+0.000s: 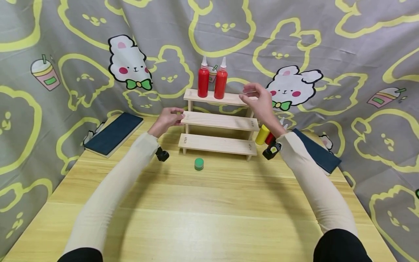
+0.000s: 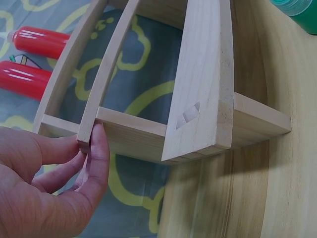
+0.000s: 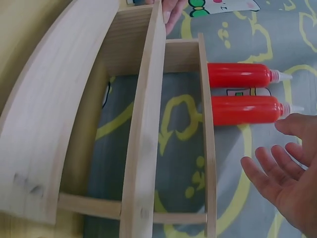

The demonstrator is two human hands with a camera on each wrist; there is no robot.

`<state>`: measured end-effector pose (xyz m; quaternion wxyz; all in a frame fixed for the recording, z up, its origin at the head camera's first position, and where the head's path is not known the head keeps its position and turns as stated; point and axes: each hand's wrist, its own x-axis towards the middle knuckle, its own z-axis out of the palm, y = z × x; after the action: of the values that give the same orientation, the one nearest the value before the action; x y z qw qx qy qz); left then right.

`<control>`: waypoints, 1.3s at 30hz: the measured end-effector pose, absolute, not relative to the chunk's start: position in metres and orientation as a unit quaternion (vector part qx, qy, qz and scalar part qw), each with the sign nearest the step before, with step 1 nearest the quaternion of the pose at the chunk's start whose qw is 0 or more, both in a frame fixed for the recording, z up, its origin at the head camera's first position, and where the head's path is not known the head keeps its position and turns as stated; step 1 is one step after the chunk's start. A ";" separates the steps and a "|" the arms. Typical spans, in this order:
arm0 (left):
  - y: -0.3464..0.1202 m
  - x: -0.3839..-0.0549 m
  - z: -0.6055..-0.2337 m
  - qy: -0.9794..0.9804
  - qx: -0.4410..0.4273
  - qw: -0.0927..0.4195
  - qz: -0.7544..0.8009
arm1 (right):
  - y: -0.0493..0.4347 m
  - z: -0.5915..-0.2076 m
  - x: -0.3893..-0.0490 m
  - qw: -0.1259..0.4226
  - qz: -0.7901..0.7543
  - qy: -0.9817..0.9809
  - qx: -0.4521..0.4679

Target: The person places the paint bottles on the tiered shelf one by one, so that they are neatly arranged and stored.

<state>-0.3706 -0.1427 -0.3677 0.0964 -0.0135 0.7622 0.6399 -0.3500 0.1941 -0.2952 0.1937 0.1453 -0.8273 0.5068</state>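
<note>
A three-tier wooden step rack (image 1: 219, 120) stands at the back of the table. My left hand (image 1: 168, 119) pinches the left end of its middle shelf between thumb and fingers, as the left wrist view shows up close. Two red squeeze bottles (image 1: 203, 82) with white pointed nozzles stand upright side by side on the top shelf, left of its middle. My right hand (image 1: 260, 103) hovers by the right end of that shelf, fingers spread and relaxed, holding nothing. In the right wrist view its thumb overlaps the nozzle tip of the nearer red bottle (image 3: 247, 110).
A small green-lidded jar (image 1: 199, 164) sits before the rack. Right of the rack, a yellow bottle (image 1: 262, 134) and a red one (image 1: 270, 138) are partly hidden by my right forearm. Dark flat panels lie at left (image 1: 114, 133) and right (image 1: 317, 151). A patterned curtain (image 1: 170, 29) hangs behind.
</note>
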 end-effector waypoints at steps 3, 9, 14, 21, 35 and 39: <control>-0.143 -0.370 -0.368 0.762 -0.015 0.096 0.640 | 0.204 -0.298 -0.346 0.201 0.504 -0.827 0.147; -0.143 -0.370 -0.369 0.762 -0.015 0.095 0.641 | 0.227 -0.306 -0.336 0.212 0.475 -0.841 0.149; -0.143 -0.372 -0.369 0.766 -0.015 0.095 0.636 | 0.244 -0.312 -0.327 0.219 0.453 -0.853 0.142; -0.144 -0.372 -0.369 0.767 -0.014 0.099 0.633 | 0.265 -0.323 -0.311 0.221 0.435 -0.864 0.127; -0.144 -0.372 -0.370 0.761 -0.009 0.095 0.641 | 0.308 -0.349 -0.285 0.231 0.410 -0.878 0.090; -0.144 -0.372 -0.370 0.758 -0.008 0.097 0.645 | 0.319 -0.359 -0.281 0.243 0.405 -0.877 0.087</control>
<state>-0.3717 -0.1435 -0.3695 0.0973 -0.0082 0.7578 0.6451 -0.2806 0.3188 -0.3586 0.2426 0.0874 -0.8773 0.4049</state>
